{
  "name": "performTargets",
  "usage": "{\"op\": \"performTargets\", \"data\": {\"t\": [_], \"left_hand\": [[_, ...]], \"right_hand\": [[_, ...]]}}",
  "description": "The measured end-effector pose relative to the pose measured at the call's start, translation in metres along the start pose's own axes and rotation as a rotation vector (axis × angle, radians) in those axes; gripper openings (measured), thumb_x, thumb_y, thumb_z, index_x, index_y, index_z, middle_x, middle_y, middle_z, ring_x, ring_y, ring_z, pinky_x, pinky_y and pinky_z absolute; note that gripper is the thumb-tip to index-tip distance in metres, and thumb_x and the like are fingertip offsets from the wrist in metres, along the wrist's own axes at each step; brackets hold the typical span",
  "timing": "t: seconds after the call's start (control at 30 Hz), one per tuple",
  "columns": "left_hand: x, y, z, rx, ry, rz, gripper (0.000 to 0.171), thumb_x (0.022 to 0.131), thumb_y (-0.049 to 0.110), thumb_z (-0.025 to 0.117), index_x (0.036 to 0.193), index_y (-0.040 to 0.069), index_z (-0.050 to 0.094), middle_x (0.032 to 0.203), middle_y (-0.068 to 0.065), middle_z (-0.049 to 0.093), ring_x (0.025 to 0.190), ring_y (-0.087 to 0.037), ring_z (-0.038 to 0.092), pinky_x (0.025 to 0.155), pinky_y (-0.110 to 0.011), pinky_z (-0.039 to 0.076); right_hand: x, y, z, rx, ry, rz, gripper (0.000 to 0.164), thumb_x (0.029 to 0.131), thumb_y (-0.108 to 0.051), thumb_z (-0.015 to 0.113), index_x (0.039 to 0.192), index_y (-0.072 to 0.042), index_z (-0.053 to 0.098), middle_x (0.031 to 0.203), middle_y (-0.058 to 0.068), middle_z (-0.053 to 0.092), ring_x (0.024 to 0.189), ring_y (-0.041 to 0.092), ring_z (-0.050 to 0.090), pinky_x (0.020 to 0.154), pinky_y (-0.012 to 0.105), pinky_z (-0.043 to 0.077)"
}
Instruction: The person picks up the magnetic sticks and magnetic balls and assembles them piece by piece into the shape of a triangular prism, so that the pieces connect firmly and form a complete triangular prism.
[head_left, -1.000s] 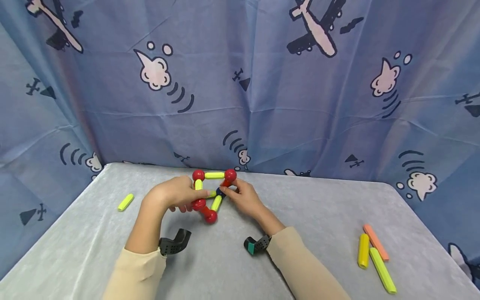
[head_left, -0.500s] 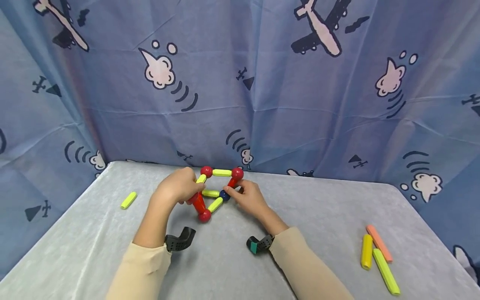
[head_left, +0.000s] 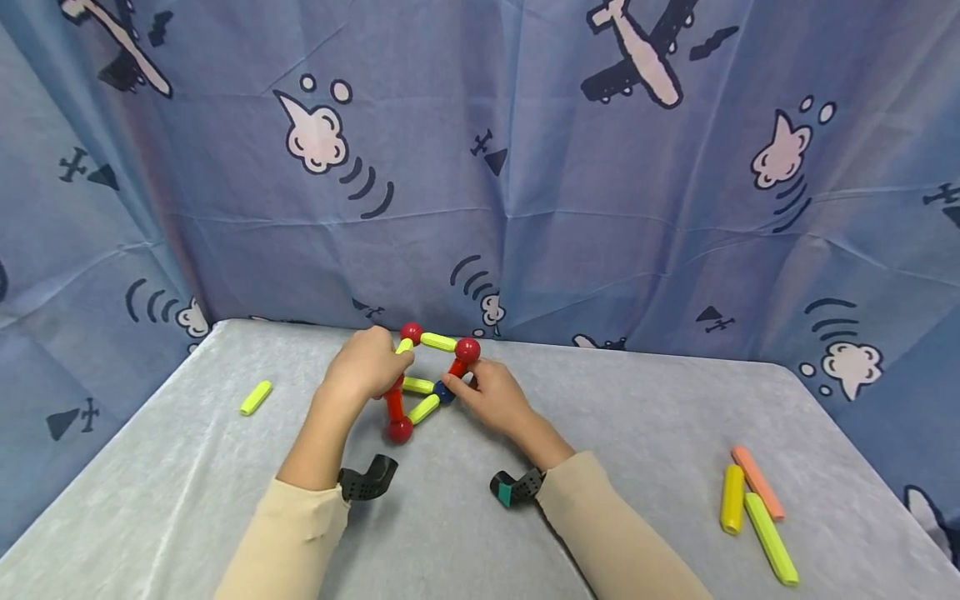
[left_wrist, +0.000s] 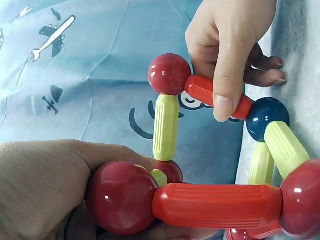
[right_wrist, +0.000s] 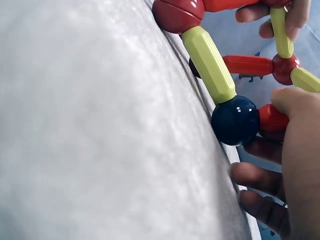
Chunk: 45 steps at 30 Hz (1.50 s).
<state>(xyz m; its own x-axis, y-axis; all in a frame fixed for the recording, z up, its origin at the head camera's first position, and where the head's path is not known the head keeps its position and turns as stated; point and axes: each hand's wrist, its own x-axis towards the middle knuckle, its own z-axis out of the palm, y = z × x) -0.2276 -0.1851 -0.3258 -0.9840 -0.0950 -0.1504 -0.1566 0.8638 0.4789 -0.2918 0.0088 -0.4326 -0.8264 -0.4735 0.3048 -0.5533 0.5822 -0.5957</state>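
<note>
A frame built of magnetic rods and balls stands between my hands near the back of the table. Its red balls point(left_wrist: 170, 73) and dark blue ball point(left_wrist: 268, 119) join red and yellow-green rods. My left hand point(head_left: 363, 364) grips its left side, with a red ball point(left_wrist: 121, 197) and a long red rod point(left_wrist: 217, 206) in front of the palm in the left wrist view. On the opposite side, my right hand point(head_left: 497, 397) pinches the short red rod point(left_wrist: 200, 90) beside the blue ball, thumb across it. The left fingertips are partly hidden behind the frame.
A loose yellow-green rod point(head_left: 256, 398) lies at the left of the table point(head_left: 637, 433). On the right lie a yellow rod point(head_left: 732, 500), an orange rod point(head_left: 757, 483) and a longer yellow-green rod point(head_left: 771, 539). A patterned blue curtain point(head_left: 570, 208) hangs behind the table.
My left hand has shifted right and toward the back and turned, tilting the frame's left side with it. The right hand keeps pinching near the blue ball, almost in place.
</note>
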Motion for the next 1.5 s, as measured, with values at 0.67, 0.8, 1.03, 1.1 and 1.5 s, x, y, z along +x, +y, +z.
{"op": "performTargets", "data": {"t": [0.67, 0.8, 1.03, 1.1, 1.5], "left_hand": [[0.003, -0.007, -0.003, -0.007, -0.055, 0.070, 0.041, 0.101, 0.028, 0.052, 0.066, 0.008, 0.057, 0.053, -0.001, 0.052, 0.048, -0.016, 0.054, 0.052, -0.025, 0.039], [0.003, -0.010, -0.006, -0.002, -0.082, 0.062, 0.043, 0.102, 0.028, 0.052, 0.064, 0.009, 0.055, 0.052, -0.001, 0.049, 0.050, -0.018, 0.055, 0.053, -0.025, 0.039], [0.003, -0.012, -0.007, -0.017, -0.099, 0.048, 0.041, 0.102, 0.029, 0.053, 0.067, 0.009, 0.055, 0.052, -0.001, 0.049, 0.048, -0.016, 0.051, 0.052, -0.025, 0.039], [0.003, -0.012, -0.007, -0.016, -0.099, 0.046, 0.040, 0.103, 0.029, 0.053, 0.068, 0.008, 0.056, 0.053, -0.001, 0.049, 0.048, -0.016, 0.052, 0.052, -0.025, 0.040], [0.006, -0.013, -0.007, -0.030, -0.107, 0.029, 0.036, 0.103, 0.029, 0.052, 0.075, 0.007, 0.058, 0.058, -0.002, 0.052, 0.050, -0.016, 0.053, 0.052, -0.025, 0.041]], "right_hand": [[-0.003, -0.019, 0.006, -0.222, 0.003, -0.017, 0.037, 0.098, -0.037, 0.062, 0.071, -0.014, 0.053, 0.061, -0.003, 0.040, 0.056, 0.013, 0.044, 0.053, 0.025, 0.032], [-0.002, -0.017, 0.009, -0.108, 0.022, -0.023, 0.032, 0.097, -0.034, 0.066, 0.075, -0.013, 0.057, 0.063, -0.001, 0.045, 0.059, 0.012, 0.043, 0.056, 0.024, 0.033], [-0.001, -0.008, 0.016, 0.174, 0.052, -0.035, 0.024, 0.092, -0.031, 0.072, 0.106, -0.012, 0.072, 0.089, 0.001, 0.070, 0.078, 0.012, 0.058, 0.072, 0.027, 0.049], [-0.001, -0.007, 0.015, 0.256, 0.052, -0.036, 0.031, 0.092, -0.032, 0.072, 0.115, -0.011, 0.070, 0.098, 0.003, 0.073, 0.089, 0.014, 0.062, 0.080, 0.031, 0.052], [0.001, -0.006, 0.010, 0.656, -0.062, -0.105, 0.039, 0.103, -0.021, 0.047, 0.124, 0.010, 0.059, 0.115, 0.025, 0.069, 0.107, 0.034, 0.063, 0.096, 0.030, 0.051]]}}
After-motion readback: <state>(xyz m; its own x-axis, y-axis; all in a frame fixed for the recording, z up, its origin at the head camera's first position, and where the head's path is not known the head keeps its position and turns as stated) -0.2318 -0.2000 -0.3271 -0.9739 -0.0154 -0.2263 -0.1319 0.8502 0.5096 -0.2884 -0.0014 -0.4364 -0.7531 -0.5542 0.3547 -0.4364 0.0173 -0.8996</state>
